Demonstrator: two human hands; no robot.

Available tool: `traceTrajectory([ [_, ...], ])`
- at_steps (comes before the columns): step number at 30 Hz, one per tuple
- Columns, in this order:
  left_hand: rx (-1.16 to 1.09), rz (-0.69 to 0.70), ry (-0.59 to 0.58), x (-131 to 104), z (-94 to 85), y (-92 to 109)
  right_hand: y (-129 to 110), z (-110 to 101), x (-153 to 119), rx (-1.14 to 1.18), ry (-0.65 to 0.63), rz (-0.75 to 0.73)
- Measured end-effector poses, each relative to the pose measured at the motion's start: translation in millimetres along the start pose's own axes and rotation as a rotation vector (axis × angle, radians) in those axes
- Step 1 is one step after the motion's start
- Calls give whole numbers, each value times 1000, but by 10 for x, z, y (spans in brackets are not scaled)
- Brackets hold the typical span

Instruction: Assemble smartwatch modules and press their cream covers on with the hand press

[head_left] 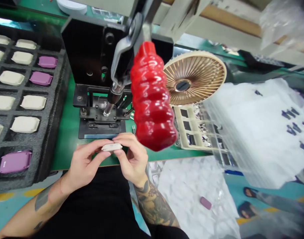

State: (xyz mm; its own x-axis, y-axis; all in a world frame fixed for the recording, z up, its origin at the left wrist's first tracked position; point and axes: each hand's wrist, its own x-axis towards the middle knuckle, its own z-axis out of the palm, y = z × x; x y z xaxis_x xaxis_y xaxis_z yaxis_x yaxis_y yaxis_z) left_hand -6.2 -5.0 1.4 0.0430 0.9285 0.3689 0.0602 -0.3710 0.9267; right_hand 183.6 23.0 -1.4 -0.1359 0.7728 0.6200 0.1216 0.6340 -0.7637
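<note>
The left hand [83,162] pinched one end of a small cream case [112,147] between thumb and fingers, and the right hand [134,159] pinched the other; both grips were narrow, with the case's thin edge toward the person. Just beyond the fingers lay the press's base plate [102,129]; whether the right fingertips touched its near edge, I could not tell. The near edge of the green bench [64,132] ran by the hands, and bare green showed from the left hand across to the foam tray [48,149]. Forward and right of the right hand, the red handle [153,96] loomed close to the camera, limiting room there. The thumbs were on the near side, and the forearms angled inward from the body. Farther right were a compartment box [195,146] and, beyond the handle, a round fan [195,78].
</note>
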Motion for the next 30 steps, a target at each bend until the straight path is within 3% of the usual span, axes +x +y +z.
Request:
traceTrajectory([
  [6,195,220,60,-52,12,-26,35,-24,-23,110,-68,40],
  [15,275,332,59,-86,43,-54,-53,-23,-24,20,-91,-11],
  [18,139,184,88,-52,64,-36,-107,-32,30,-75,-64,9],
  [22,-206,-106,166,48,77,5,-161,-39,169,-179,-159,20],
  [25,-328,-161,204,85,79,8,-170,-40,218,-189,-171,-7],
  [27,-361,-170,240,86,88,0,-183,-66,256,-201,-106,-41],
  [30,-448,-217,206,80,109,-13,-255,-162,477,-266,148,-245],
])
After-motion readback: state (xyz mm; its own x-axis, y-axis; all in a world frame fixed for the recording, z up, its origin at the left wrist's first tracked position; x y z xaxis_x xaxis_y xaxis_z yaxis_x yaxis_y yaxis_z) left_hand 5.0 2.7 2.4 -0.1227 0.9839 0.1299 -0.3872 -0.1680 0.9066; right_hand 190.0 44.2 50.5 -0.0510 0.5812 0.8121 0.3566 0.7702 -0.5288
